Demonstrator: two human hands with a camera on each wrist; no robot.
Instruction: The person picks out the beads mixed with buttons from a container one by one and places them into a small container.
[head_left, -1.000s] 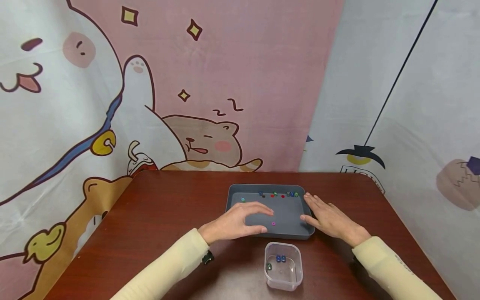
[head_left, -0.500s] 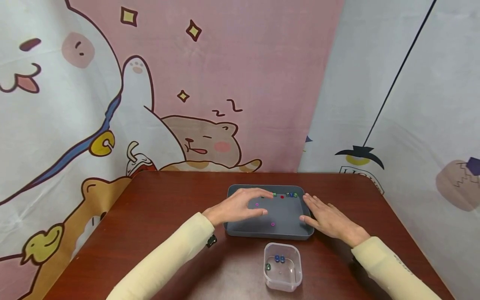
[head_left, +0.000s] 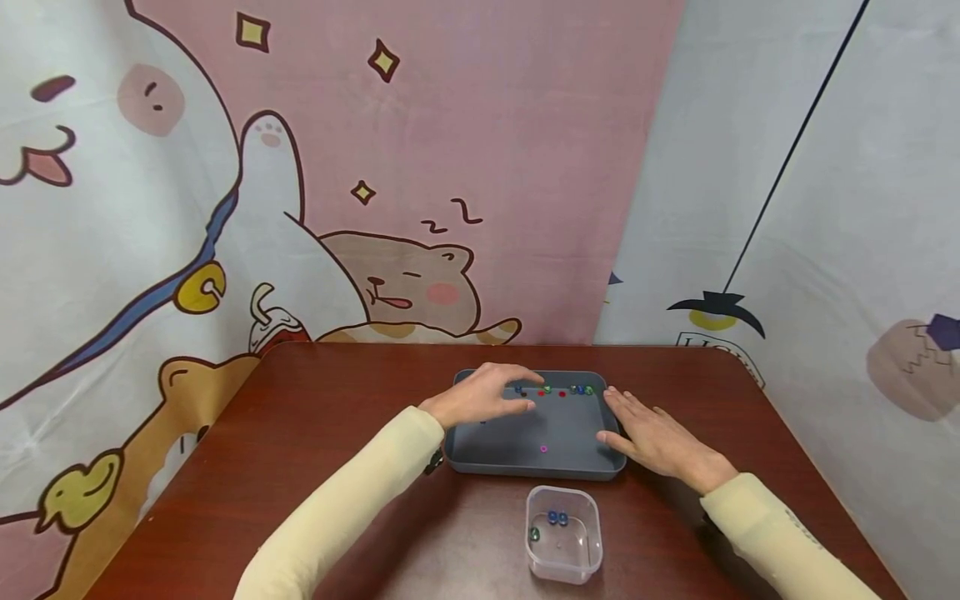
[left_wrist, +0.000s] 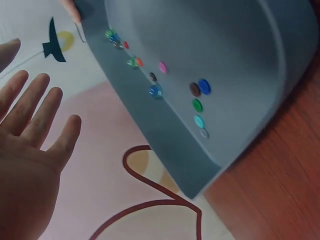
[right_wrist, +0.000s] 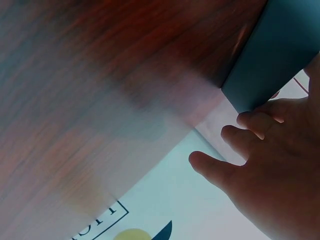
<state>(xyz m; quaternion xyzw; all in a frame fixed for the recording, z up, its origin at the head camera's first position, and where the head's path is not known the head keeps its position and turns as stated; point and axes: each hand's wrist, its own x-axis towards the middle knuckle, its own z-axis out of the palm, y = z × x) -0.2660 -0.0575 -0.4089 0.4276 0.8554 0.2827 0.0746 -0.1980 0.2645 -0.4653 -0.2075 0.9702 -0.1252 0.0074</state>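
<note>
My left hand (head_left: 482, 395) hovers over the left far part of a shallow grey tray (head_left: 570, 468), thumb and fingers apart with nothing between them. Against the tray's right edge lies my right hand (head_left: 662, 435), its fingers extended and touching the rim side. Along the far wall inside are glassy marbles (head_left: 581, 389) and small red discs (head_left: 562, 394). A pink disc (head_left: 543, 448) lies nearer the front. In the left wrist view, blue (left_wrist: 204, 86), brown (left_wrist: 194, 89), green (left_wrist: 197, 105) and cyan (left_wrist: 199, 121) button-like discs show near one end. My left hand hides some pieces from the head view.
A clear plastic container (head_left: 564, 573) stands on the table just in front of the tray, holding two blue marbles (head_left: 558, 518) and a dark green one (head_left: 534, 534). The reddish-brown table (head_left: 345, 400) meets a cartoon-printed cloth (head_left: 555, 167) at the back.
My left hand has moved away from me, from the tray's front left part to its far left part. The right hand stays at the right edge, and the container has not moved.
</note>
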